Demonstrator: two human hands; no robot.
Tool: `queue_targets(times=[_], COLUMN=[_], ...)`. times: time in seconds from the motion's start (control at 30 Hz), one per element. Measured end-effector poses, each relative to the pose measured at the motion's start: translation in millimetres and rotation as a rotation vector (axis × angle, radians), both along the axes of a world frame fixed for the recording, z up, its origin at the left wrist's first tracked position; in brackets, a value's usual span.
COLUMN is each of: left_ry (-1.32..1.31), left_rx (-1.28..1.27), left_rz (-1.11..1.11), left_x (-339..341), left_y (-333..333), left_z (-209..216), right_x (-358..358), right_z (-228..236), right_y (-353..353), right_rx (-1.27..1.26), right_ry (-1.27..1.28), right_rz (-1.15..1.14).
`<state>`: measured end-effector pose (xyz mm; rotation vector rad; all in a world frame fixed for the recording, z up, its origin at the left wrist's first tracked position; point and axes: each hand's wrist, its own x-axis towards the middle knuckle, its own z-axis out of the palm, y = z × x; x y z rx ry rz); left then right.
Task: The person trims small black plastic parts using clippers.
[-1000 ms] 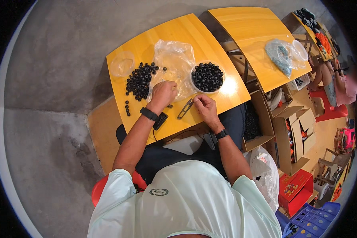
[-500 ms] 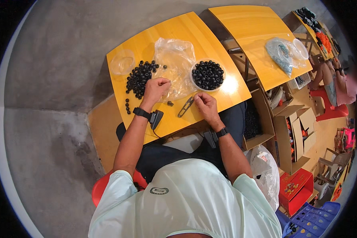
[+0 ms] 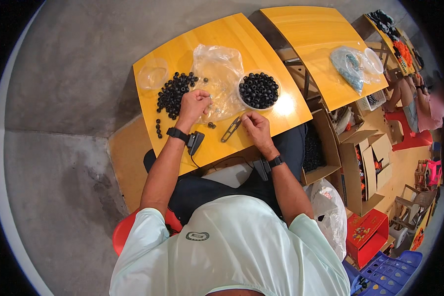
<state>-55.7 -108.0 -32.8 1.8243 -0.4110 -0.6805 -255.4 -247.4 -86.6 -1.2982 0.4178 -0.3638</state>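
My left hand [image 3: 194,104] is closed in a pinch over a clear plastic bag [image 3: 219,64]. A tiny pale thing shows at its fingertips, too small to name. Beside it lies a loose heap of black round beads [image 3: 171,98] with holes. My right hand [image 3: 257,129] is closed, thumb and fingers drawn together, just below a white round tub [image 3: 279,94] full of the same beads. A pair of thread snips [image 3: 230,129] has one end close to my right fingertips; whether they touch cannot be told. What my right fingers pinch is hidden.
A clear round lid or dish [image 3: 153,77] sits at the table's far left. A few stray beads [image 3: 158,129] lie near its left edge. To the right are a second yellow table [image 3: 306,39], open cardboard boxes [image 3: 362,172], and a person [image 3: 426,108] seated further off.
The whole view has shifted slightly. Both hands keep nearly the same closed poses and places, and the snips and bead heap look the same.
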Motion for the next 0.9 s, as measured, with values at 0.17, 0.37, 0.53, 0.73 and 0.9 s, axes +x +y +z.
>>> queue_targets(times=[0.17, 0.37, 0.53, 0.73, 0.9], left_ry=[-0.05, -0.014, -0.112, -0.242, -0.136], left_rx=[-0.003, -0.071, 0.041, 0.071, 0.011], left_rz=[0.021, 0.023, 0.029, -0.012, -0.003], left_x=[-1, 2, 2, -4, -12], left_y=[-5, -1, -4, -2, 9], left_z=[0, -6, -7, -10, -6], right_x=[2, 1, 1, 1, 1], right_z=[2, 4, 0, 5, 9], right_y=[2, 2, 1, 2, 2], right_rx=[-0.028, 0.003, -0.037, -0.004, 0.005], right_ry=[-0.006, -0.01, 0.016, 0.002, 0.035], right_rz=[-0.029, -0.024, -0.033, -0.03, -0.014])
